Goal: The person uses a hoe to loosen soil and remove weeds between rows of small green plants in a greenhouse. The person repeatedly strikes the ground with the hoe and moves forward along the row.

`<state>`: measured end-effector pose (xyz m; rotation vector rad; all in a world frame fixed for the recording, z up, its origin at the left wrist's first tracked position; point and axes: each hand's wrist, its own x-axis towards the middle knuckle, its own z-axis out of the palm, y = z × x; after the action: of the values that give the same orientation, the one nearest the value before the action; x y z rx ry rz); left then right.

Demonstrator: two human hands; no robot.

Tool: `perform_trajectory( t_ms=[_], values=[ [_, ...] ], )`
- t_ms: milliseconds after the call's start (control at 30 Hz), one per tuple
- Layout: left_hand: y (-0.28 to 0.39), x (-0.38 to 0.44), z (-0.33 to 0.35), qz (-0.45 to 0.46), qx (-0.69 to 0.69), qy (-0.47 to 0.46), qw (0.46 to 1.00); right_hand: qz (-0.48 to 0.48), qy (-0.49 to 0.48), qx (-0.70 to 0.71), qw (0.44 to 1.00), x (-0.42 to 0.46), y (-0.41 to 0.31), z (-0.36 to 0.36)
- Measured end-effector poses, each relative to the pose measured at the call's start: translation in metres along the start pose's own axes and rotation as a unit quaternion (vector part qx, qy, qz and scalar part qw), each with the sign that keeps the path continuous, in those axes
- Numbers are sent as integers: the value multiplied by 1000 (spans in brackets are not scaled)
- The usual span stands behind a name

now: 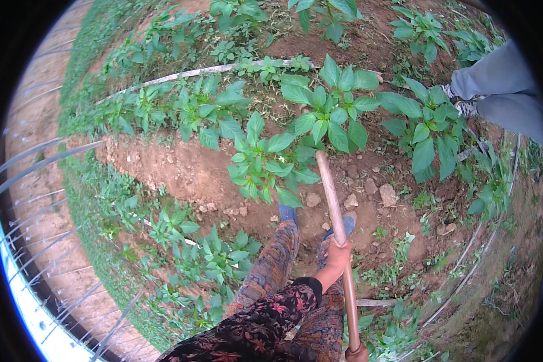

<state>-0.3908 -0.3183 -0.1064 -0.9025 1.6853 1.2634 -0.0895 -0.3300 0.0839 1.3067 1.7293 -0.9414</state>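
Observation:
A long wooden tool handle slants up from the bottom of the head view to the leafy pepper plants. My left hand, below a dark floral sleeve, is wrapped around its middle. My right hand grips the lower end and is partly cut off by the picture's edge. Leaves cover the far end, so the tool's head cannot be seen. A pepper plant grows just left of the handle, and another pepper plant stands over its hidden end.
Another person's legs stand at the upper right, beside a pepper plant. Stones and clods lie on the reddish soil. A pale strip crosses the upper bed. Thin poles line the left. My shoes are among the rows.

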Motion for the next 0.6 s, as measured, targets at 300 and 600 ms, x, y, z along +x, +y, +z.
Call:
perform_trajectory(
  t_ms=[300, 600],
  values=[
    [68, 92, -11, 91, 39, 80, 992, -88, 63, -47, 993, 108, -79, 0],
    [-14, 0, -13, 29, 89, 45, 995, -51, 48, -19, 997, -1, 6, -9]
  ],
)
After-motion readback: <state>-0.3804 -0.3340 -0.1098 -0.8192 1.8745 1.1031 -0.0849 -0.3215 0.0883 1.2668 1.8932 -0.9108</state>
